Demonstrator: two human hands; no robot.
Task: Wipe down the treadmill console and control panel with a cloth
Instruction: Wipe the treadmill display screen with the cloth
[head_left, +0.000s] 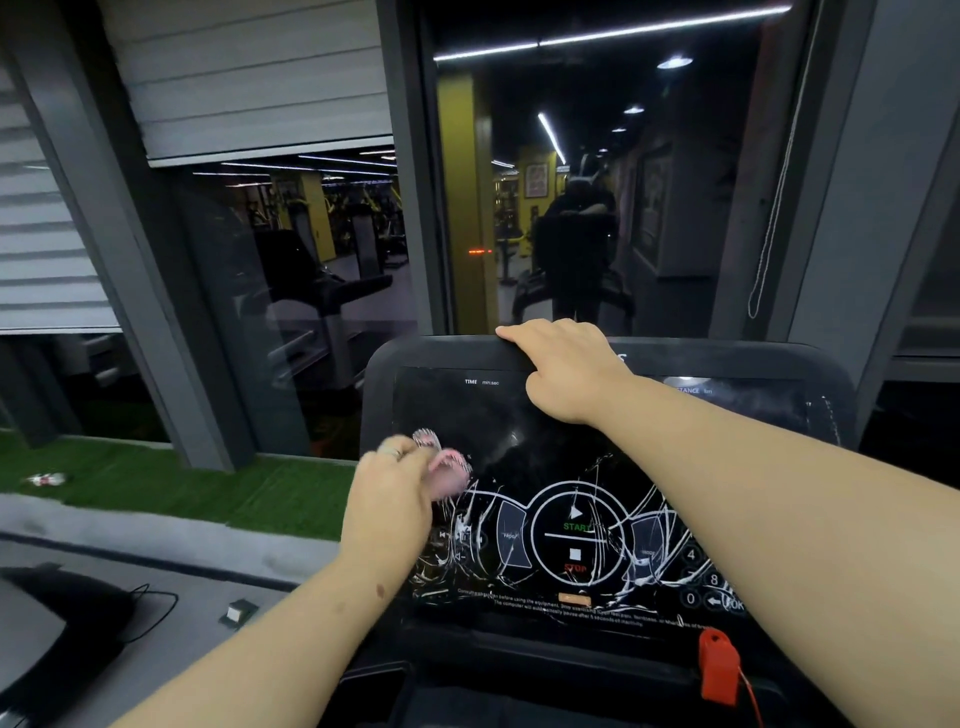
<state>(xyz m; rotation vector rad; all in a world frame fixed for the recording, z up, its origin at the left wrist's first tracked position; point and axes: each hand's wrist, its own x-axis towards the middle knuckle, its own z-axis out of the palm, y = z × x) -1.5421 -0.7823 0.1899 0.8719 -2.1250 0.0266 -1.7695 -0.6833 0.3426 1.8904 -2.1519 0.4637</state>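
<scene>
The black treadmill console fills the lower middle of the head view, its glass control panel cracked with white lines around the START and STOP buttons. My left hand is closed on a small pink and white cloth, blurred, pressed to the panel's left side. My right hand rests over the console's top edge, fingers curled on the rim.
A red safety clip with a cord hangs at the console's lower right. A large dark window stands just behind, with a pull cord at right. Green turf and a grey ledge lie to the left.
</scene>
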